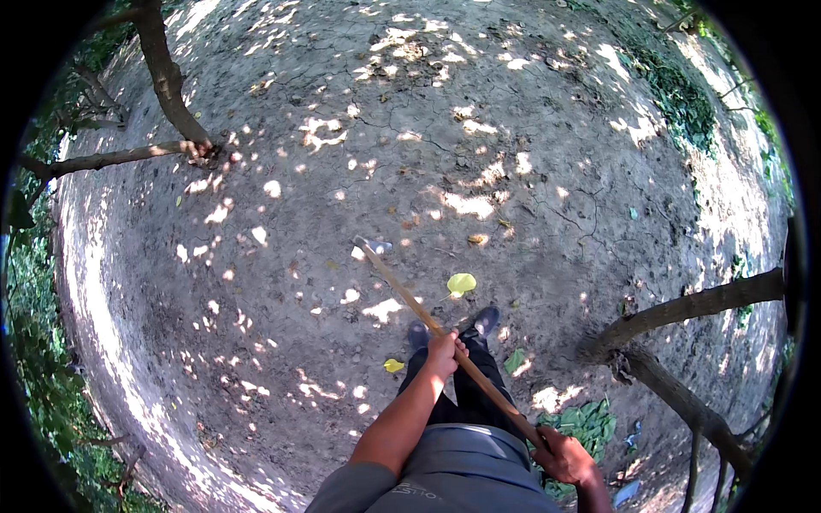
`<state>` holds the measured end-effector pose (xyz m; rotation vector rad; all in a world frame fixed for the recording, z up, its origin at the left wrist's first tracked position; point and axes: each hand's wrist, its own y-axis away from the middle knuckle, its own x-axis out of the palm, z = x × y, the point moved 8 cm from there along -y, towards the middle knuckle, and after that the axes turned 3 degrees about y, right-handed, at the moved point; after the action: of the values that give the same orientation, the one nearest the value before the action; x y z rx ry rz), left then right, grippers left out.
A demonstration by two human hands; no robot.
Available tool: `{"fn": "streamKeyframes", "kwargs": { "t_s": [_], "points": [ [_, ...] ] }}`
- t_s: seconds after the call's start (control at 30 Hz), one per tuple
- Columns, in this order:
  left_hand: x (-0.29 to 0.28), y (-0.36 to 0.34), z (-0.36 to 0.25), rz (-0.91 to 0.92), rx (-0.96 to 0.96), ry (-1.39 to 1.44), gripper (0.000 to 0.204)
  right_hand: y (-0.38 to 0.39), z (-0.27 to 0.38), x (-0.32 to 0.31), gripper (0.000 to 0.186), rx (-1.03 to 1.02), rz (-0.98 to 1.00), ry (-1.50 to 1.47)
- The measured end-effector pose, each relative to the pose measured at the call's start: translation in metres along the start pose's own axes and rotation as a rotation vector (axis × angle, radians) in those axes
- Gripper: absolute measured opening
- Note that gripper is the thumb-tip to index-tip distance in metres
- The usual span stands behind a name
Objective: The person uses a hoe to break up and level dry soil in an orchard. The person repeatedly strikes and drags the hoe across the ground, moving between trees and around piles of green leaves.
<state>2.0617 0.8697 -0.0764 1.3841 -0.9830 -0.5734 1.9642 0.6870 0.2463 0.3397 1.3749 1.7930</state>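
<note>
A long wooden handle point(402, 292) runs diagonally from low right toward the middle, ending in a small metal hoe blade point(380, 246) at or just above the dry, cracked soil. My left hand point(445, 350) grips the handle around its middle, in front of my dark trousers. Lower on the right, my right hand point(560, 457) is closed around the handle near its rear end. A yellow-green leaf point(461, 283) lies on the soil just beyond my shoes point(485, 321), to the right of the blade.
Branching tree trunks stand at upper left point(175, 103) and right point(663, 316). Green leafy piles lie at lower right point(577, 419) and upper right point(680, 98). Foliage point(38, 376) borders the left edge. The cracked dirt ground point(282, 214) is dappled with sunlight.
</note>
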Motion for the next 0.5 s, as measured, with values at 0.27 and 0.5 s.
{"fn": "streamKeyframes", "kwargs": {
  "t_s": [0.27, 0.5],
  "points": [
    [0.009, -0.012, -0.014, -0.089, 0.035, 0.042, 0.016, 0.014, 0.021, -0.043, 0.042, -0.070, -0.128, -0.299],
    [0.033, -0.008, -0.050, -0.114, 0.060, 0.043, 0.017, 0.017, 0.094, -0.095, 0.047, -0.293, -0.218, 0.149]
  ]
}}
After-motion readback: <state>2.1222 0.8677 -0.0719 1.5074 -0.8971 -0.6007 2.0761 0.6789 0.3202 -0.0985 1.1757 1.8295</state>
